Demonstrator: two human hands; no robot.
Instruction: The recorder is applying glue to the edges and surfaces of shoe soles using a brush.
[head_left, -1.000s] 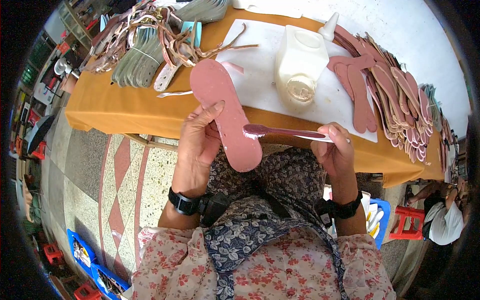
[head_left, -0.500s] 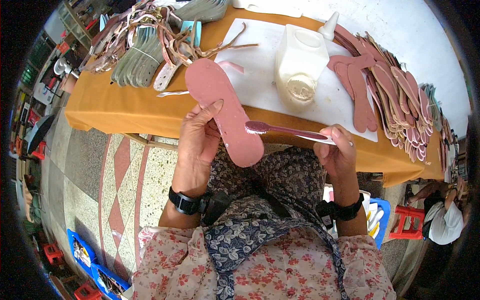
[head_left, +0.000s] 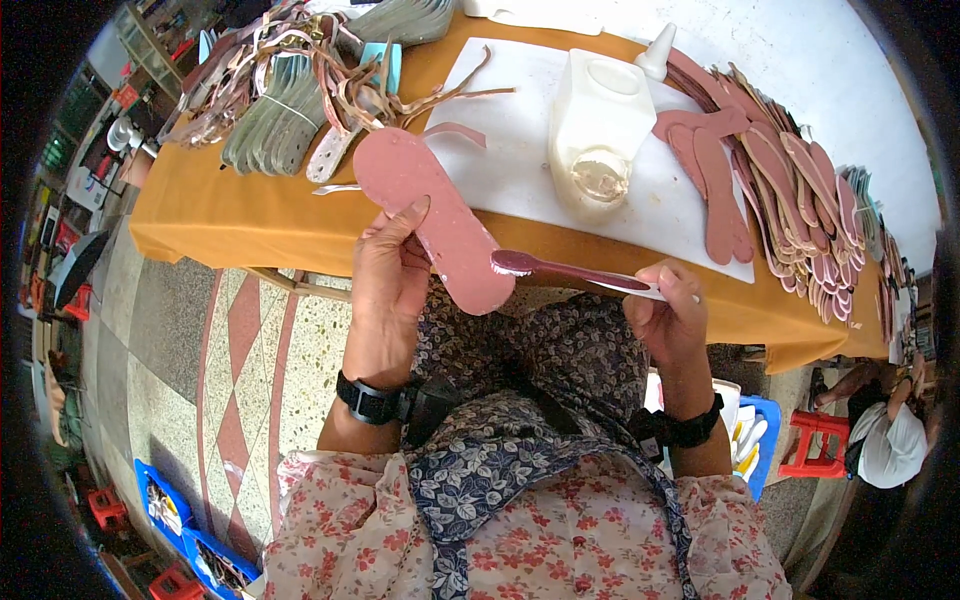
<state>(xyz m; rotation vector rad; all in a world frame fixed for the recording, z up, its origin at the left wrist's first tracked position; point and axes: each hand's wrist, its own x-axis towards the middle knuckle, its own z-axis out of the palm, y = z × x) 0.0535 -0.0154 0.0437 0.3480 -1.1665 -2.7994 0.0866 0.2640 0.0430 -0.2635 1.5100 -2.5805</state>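
A pink, sole-shaped piece (head_left: 430,215) is pinched in my left hand (head_left: 392,265), thumb on its face and fingers behind. It is tilted, its rounded lower end over my lap. My right hand (head_left: 668,308) is closed round the handle of a toothbrush (head_left: 575,274) with a dark red back and a pale handle. Its white bristles meet the right edge of the sole near the lower end. Small white specks dot the sole's face. Beyond my hands, a cut-open white plastic bottle (head_left: 603,130) lies on a white sheet (head_left: 510,105), its opening holding something whitish.
Pink soles (head_left: 790,190) lie piled at the right of the orange-covered table (head_left: 230,220). Bundled grey-green soles (head_left: 275,125) and tangled straps (head_left: 300,50) fill the left. A white nozzle cap (head_left: 656,55) stands behind the bottle. A red stool (head_left: 815,443) and a person (head_left: 890,445) are at right.
The sole has shifted slightly left and its lower end has risen. The brush now meets the sole's edge nearer that lower end. Both hands keep their grips.
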